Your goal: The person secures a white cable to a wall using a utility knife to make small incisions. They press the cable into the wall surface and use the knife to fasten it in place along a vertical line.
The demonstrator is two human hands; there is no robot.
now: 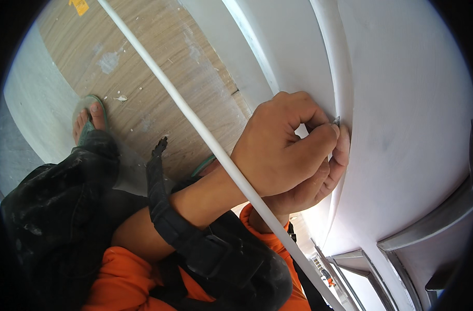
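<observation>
- Left hand (283,147) pinches, I think, a small grey piece (336,121) by the white wall strip (337,57).
- Right hand (301,194) curls below; its grip I cannot tell.
- If my pinch loosens, this piece could fall.

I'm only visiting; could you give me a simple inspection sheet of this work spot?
Surface: wood-look floor, marked with white smudges.
Job's things: white strip along a white panel; small grey piece beside the strip, kind unclear.
Clutter: yellow-orange scrap at upper left; white fleck on the floor.
Grippers: bare hands; left hand curled at the strip, right hand just below, partly hidden; grips unclear.
Cables: nothing certain; a long white rod, perhaps a cable, crosses in front of the left forearm.
Surroundings: sandalled foot; dark frame at lower right.
</observation>
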